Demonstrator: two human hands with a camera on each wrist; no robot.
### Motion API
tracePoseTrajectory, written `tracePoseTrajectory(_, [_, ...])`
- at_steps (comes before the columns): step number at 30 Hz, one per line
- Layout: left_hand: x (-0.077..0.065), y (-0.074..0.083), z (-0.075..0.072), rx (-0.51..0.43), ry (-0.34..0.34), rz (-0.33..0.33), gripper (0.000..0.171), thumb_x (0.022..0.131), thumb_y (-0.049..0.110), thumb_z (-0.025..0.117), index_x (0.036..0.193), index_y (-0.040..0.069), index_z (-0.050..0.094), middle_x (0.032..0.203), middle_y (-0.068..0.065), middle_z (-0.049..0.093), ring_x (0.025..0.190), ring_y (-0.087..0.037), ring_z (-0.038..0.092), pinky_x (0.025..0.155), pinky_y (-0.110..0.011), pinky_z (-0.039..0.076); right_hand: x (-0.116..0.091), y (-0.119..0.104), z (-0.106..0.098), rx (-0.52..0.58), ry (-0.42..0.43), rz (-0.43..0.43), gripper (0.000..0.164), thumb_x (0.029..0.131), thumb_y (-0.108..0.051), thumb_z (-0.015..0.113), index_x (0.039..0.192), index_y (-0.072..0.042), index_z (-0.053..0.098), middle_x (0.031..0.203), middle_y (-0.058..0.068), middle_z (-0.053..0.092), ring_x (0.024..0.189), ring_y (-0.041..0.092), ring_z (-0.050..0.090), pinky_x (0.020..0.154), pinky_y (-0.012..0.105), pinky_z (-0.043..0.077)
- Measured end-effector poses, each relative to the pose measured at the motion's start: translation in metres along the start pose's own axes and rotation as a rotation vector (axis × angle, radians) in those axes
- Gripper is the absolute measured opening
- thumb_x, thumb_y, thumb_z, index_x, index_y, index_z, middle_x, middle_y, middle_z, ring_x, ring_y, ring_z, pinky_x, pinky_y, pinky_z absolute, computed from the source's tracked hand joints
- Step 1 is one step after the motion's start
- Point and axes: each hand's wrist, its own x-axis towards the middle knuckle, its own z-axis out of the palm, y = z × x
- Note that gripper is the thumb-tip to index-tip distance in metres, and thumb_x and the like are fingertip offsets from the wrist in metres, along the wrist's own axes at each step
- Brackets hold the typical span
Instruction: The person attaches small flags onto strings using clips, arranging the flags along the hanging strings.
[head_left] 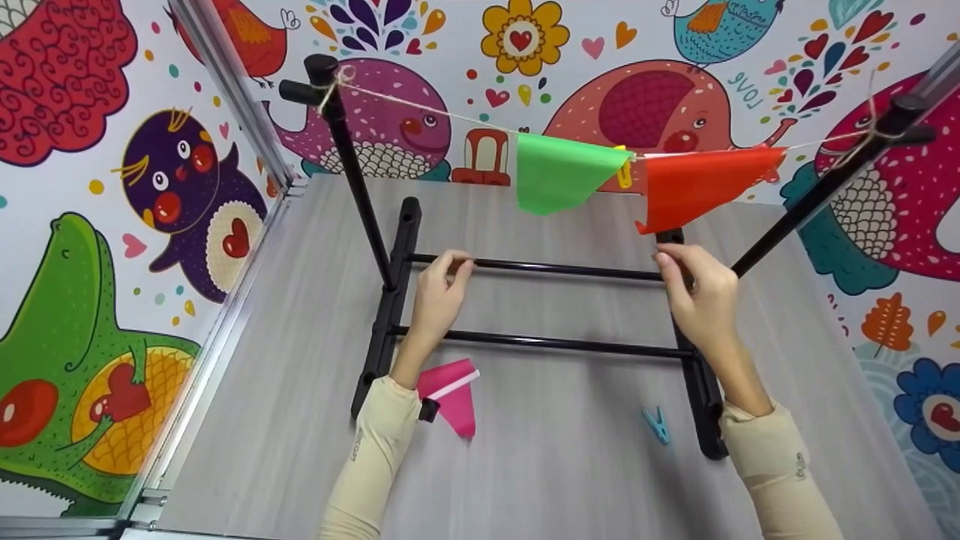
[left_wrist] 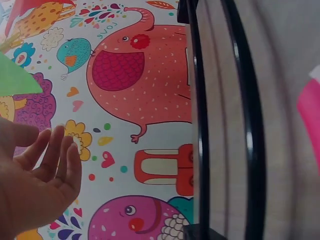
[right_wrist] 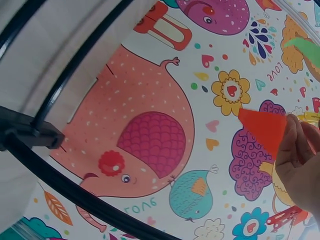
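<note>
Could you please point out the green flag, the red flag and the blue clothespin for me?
Green flag (head_left: 564,175): head view, middle of its hanging face.
Red flag (head_left: 694,184): head view, middle of its hanging face.
Blue clothespin (head_left: 661,430): head view, its body, near the joined end.

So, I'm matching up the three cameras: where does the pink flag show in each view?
Head: pink flag left of centre in the lower half, beside the left sleeve.
Left wrist: at the right edge, cut off by the picture's border.
Right wrist: not in it.
Shared landmark: the coral elephant on the wall.
</note>
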Motion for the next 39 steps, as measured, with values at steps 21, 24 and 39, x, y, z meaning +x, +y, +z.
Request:
tracePoseTrajectory(21, [-0.058, -0.045, 0.001, 0.266, -0.278, -0.153, 0.015, 0.101, 0.011, 0.064, 0.110, 0.000, 0.070, 0.111, -0.016, 0.068, 0.105, -0.035, 0.065, 0.092, -0.050, 0.054, -0.078, 0.014, -0.002, -0.040, -0.309, 0.201, 0.007, 0.092, 0.007, 0.071, 0.097, 0.005, 0.075, 0.085, 0.012, 0.075, 0.069, 0.020, 0.068, 0.063, 0.009, 0.049])
tracePoseTrajectory(24, [-0.067, -0.061, 0.000, 0.281, -0.296, -0.126, 0.015, 0.099, 0.011, 0.067, 0.110, 0.001, 0.071, 0.111, -0.015, 0.068, 0.106, -0.035, 0.064, 0.092, -0.050, 0.053, -0.090, 0.016, -0.005, -0.061, -0.389, 0.272, 0.006, 0.094, 0.004, 0.071, 0.098, 0.007, 0.075, 0.087, 0.013, 0.075, 0.072, 0.022, 0.069, 0.064, 0.015, 0.052])
tracePoseTrajectory(39, [-0.090, -0.069, -0.010, 0.355, -0.400, -0.188, 0.024, 0.088, 0.004, 0.078, 0.110, -0.001, 0.071, 0.109, -0.016, 0.065, 0.099, -0.033, 0.062, 0.088, -0.050, 0.051, -0.148, 0.014, -0.018, -0.123, -0.759, 0.646, 0.014, 0.097, -0.002, 0.070, 0.106, 0.008, 0.073, 0.093, 0.013, 0.074, 0.082, 0.026, 0.070, 0.070, 0.042, 0.058])
